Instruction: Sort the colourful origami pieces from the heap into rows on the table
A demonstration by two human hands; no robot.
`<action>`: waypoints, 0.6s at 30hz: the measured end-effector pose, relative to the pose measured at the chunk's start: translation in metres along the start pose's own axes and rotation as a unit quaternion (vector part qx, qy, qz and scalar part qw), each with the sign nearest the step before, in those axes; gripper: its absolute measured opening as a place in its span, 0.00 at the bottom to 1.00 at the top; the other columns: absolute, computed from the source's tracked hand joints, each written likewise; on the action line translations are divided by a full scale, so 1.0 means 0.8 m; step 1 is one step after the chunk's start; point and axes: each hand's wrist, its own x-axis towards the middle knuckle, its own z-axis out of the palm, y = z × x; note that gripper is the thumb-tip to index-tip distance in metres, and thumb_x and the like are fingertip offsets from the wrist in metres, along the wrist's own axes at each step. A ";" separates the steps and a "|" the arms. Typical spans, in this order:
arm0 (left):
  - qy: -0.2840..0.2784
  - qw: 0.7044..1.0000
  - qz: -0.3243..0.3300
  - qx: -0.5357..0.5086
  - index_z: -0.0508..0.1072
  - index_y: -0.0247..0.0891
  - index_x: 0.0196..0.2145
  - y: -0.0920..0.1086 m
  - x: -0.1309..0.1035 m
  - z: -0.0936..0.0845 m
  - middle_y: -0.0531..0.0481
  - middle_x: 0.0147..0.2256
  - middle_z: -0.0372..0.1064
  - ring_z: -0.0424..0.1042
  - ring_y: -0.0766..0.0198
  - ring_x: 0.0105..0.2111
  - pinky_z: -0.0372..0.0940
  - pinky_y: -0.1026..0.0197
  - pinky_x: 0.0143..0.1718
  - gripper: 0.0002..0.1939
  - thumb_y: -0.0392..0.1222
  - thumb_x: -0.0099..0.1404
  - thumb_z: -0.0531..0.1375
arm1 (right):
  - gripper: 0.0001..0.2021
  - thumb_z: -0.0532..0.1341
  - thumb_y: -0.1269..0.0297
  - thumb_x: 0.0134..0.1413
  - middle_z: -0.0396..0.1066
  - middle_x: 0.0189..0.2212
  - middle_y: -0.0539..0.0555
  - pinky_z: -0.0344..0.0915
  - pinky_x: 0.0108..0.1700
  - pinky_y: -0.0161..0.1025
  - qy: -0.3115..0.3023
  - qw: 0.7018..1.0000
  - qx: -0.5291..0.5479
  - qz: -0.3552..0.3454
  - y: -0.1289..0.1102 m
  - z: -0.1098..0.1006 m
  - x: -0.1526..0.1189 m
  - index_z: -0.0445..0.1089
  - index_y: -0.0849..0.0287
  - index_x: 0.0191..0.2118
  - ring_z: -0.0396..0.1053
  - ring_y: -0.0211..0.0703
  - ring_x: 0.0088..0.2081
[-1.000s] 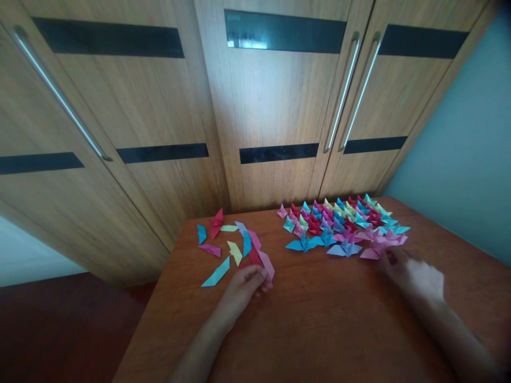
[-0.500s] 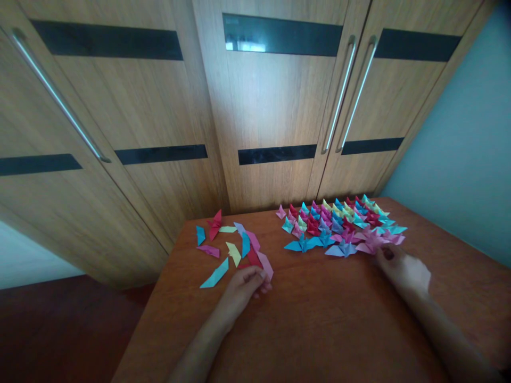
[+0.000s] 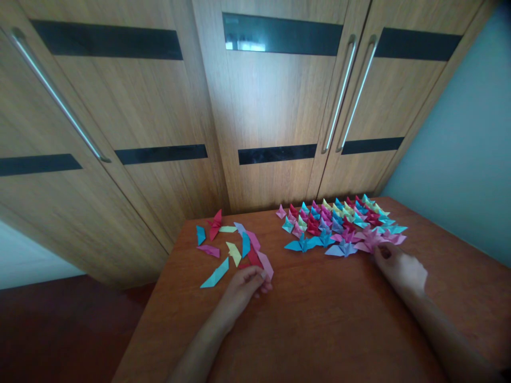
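Observation:
Near the middle of the table, my left hand (image 3: 248,283) has its thumb and fingers drawn together at the edge of a flat-folded pink paper crane (image 3: 265,265). Whether the fingers grip it is hidden. At right, my right hand (image 3: 401,270) pinches the near edge of a pink origami crane (image 3: 372,240), whose wings are spread. Beside it lies a lilac crane (image 3: 342,249); further left is a blue crane (image 3: 302,243). Behind these, many small colourful cranes (image 3: 325,217) stand in close rows.
Several flat-folded paper pieces, including a light-teal one (image 3: 215,274) and a yellow one (image 3: 233,254), lie scattered at left with a red crane (image 3: 215,224). The brown wooden table (image 3: 319,319) meets a wooden wardrobe (image 3: 275,106) behind. A bluish wall (image 3: 459,159) rises at right.
My right hand has shifted slightly left and up against the pink crane. My left hand and the paper pieces look the same.

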 end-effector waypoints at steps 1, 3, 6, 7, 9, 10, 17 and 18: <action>0.001 1.000 0.000 0.000 0.69 0.35 0.29 0.000 0.000 0.000 0.47 0.29 0.72 0.68 0.64 0.29 0.57 0.65 0.28 0.15 0.50 0.61 0.54 | 0.23 0.50 0.45 0.52 0.73 0.31 0.61 0.63 0.28 0.43 0.001 1.000 -0.001 0.000 0.000 0.000 0.000 0.72 0.52 0.43 0.71 0.56 0.30; 0.000 1.000 0.001 0.000 0.69 0.35 0.29 -0.001 0.000 0.000 0.47 0.29 0.72 0.68 0.64 0.29 0.57 0.65 0.27 0.15 0.50 0.61 0.53 | 0.23 0.50 0.45 0.52 0.73 0.31 0.61 0.63 0.28 0.43 0.004 1.000 -0.004 -0.003 0.001 0.001 0.000 0.72 0.53 0.44 0.71 0.55 0.29; -0.003 1.000 0.004 0.002 0.69 0.35 0.29 -0.002 0.001 -0.001 0.47 0.29 0.72 0.68 0.64 0.29 0.57 0.65 0.27 0.15 0.51 0.61 0.53 | 0.23 0.50 0.45 0.52 0.73 0.30 0.60 0.62 0.27 0.41 0.010 1.000 -0.001 -0.007 0.001 0.000 -0.002 0.72 0.52 0.43 0.71 0.53 0.28; -0.004 1.000 0.004 0.002 0.70 0.35 0.29 -0.003 0.001 -0.001 0.47 0.30 0.72 0.68 0.64 0.29 0.57 0.65 0.28 0.15 0.51 0.61 0.53 | 0.22 0.51 0.44 0.52 0.73 0.30 0.59 0.61 0.26 0.41 0.014 1.000 0.005 -0.010 0.001 0.000 -0.002 0.72 0.52 0.43 0.71 0.53 0.28; -0.005 1.000 0.005 0.000 0.70 0.35 0.29 -0.003 0.001 -0.002 0.47 0.30 0.72 0.68 0.64 0.29 0.57 0.65 0.28 0.15 0.51 0.61 0.54 | 0.22 0.52 0.44 0.51 0.74 0.30 0.58 0.60 0.25 0.40 0.026 0.999 0.017 -0.017 0.001 -0.002 -0.005 0.72 0.52 0.43 0.71 0.52 0.28; -0.006 1.000 0.005 -0.001 0.70 0.35 0.29 -0.003 0.001 -0.002 0.47 0.30 0.72 0.68 0.64 0.29 0.57 0.65 0.28 0.15 0.50 0.61 0.54 | 0.22 0.52 0.44 0.51 0.74 0.30 0.58 0.59 0.25 0.39 0.034 0.999 0.022 -0.019 0.001 -0.003 -0.006 0.71 0.52 0.43 0.70 0.51 0.27; 0.000 1.000 0.015 0.002 0.70 0.35 0.29 0.000 0.000 -0.002 0.48 0.29 0.72 0.68 0.64 0.29 0.57 0.66 0.27 0.15 0.51 0.60 0.55 | 0.20 0.53 0.48 0.53 0.73 0.26 0.54 0.56 0.25 0.35 0.168 0.978 0.106 -0.059 -0.016 -0.018 -0.026 0.71 0.56 0.42 0.68 0.44 0.24; 0.005 1.000 0.019 0.000 0.70 0.35 0.29 0.001 0.000 -0.003 0.48 0.29 0.72 0.68 0.64 0.29 0.57 0.66 0.27 0.15 0.51 0.60 0.55 | 0.19 0.52 0.49 0.53 0.72 0.25 0.54 0.57 0.25 0.34 0.178 0.971 0.135 -0.087 -0.025 -0.021 -0.032 0.71 0.57 0.41 0.68 0.43 0.24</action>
